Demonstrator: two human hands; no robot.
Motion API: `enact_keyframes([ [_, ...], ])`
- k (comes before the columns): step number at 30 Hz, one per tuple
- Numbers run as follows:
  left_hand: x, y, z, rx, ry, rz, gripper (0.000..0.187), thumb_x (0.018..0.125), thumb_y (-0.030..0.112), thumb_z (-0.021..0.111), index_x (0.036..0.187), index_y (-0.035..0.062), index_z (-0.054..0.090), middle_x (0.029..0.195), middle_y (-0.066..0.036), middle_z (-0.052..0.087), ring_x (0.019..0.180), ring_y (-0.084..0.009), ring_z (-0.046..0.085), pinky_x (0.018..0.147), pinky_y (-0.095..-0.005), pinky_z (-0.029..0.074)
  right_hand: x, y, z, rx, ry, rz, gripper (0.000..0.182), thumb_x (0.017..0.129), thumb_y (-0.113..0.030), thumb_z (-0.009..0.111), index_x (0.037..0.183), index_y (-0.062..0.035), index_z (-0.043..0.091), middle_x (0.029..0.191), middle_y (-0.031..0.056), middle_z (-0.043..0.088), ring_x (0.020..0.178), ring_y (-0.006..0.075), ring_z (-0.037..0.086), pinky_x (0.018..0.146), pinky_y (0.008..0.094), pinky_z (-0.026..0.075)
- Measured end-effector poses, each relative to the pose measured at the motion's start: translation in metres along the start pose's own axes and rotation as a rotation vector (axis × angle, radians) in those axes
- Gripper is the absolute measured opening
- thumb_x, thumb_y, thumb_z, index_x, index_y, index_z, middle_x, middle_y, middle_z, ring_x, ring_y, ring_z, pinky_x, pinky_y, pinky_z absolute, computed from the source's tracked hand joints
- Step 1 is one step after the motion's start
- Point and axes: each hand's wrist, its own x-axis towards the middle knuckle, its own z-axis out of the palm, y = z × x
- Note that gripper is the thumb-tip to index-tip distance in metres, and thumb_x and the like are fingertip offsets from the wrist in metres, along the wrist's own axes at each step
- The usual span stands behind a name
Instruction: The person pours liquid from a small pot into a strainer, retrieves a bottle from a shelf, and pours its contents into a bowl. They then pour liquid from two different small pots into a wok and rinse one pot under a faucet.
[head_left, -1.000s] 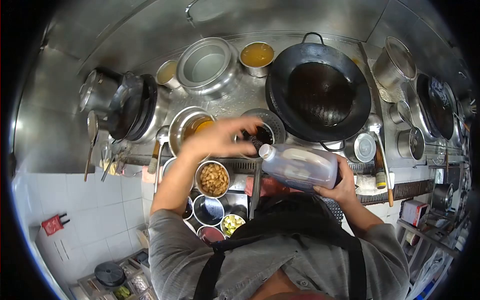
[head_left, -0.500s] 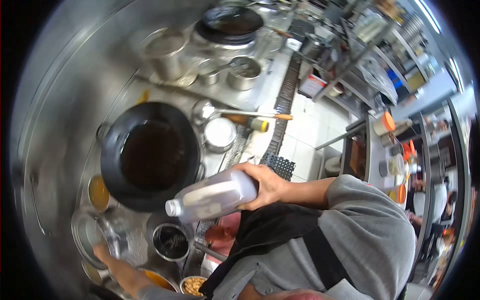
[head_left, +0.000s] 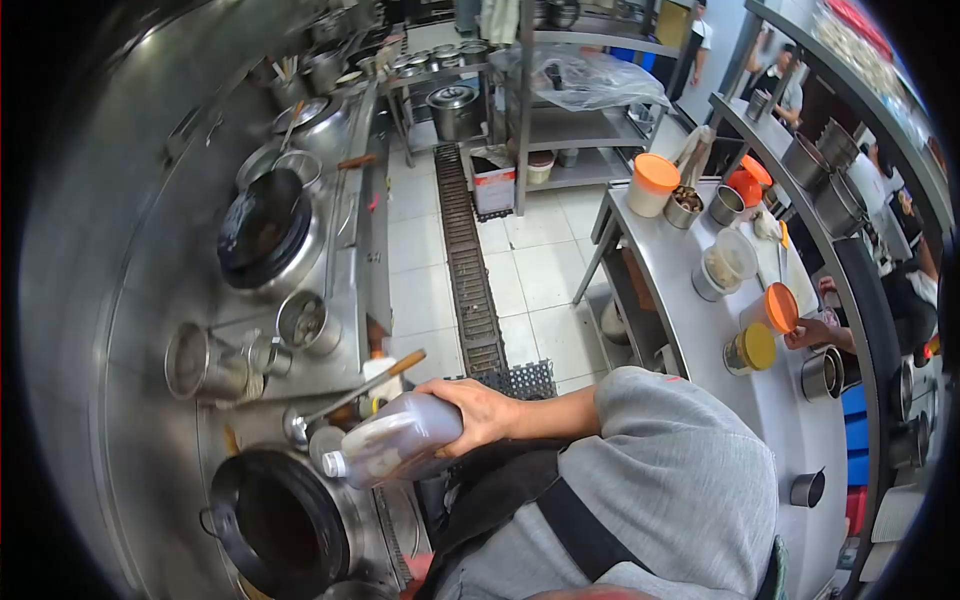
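My right hand [head_left: 476, 412] is wrapped round a large plastic jug [head_left: 395, 442] of dark liquid. The jug lies tilted, its white cap [head_left: 334, 464] pointing left. Below and left of it, a black wok [head_left: 228, 505] with dark contents sits on the stove. A wooden-handled ladle [head_left: 352, 393] rests just above the jug, its bowl partly beside a container the jug mostly hides. My left hand is outside the view.
Farther up the stove stand a steel pot [head_left: 308, 325], a tall steel canister [head_left: 190, 365] and another wok [head_left: 262, 225]. A floor drain [head_left: 468, 265] runs beside it. On the right, a steel table [head_left: 665, 255] bears tubs; a co-worker's hand [head_left: 808, 333] touches an orange-lidded one [head_left: 778, 308].
The view has swung toward the aisle and the right-hand table. My right hand still grips the jug. My left hand, earlier at a pan lower left, has left the view.
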Motion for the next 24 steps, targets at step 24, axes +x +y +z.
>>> enact_keyframes([
  [24, -0.125, 0.618, 0.655, -0.330, -1.101, 0.687, 0.036, 0.082, 0.007, 0.066, 0.117, -0.0012, 0.060, 0.095, -0.014, 0.068, 0.084, -0.0171, 0.066, 0.075, -0.0284, 0.053, -0.042, 0.148, -0.340, -0.307, 0.844, 0.416, 0.073, 0.055, -0.022, 0.084, 0.116, 0.0009, 0.051, 0.099, 0.0141, 0.063, 0.090, 0.0223, 0.063, 0.082, 0.0325, 0.048],
])
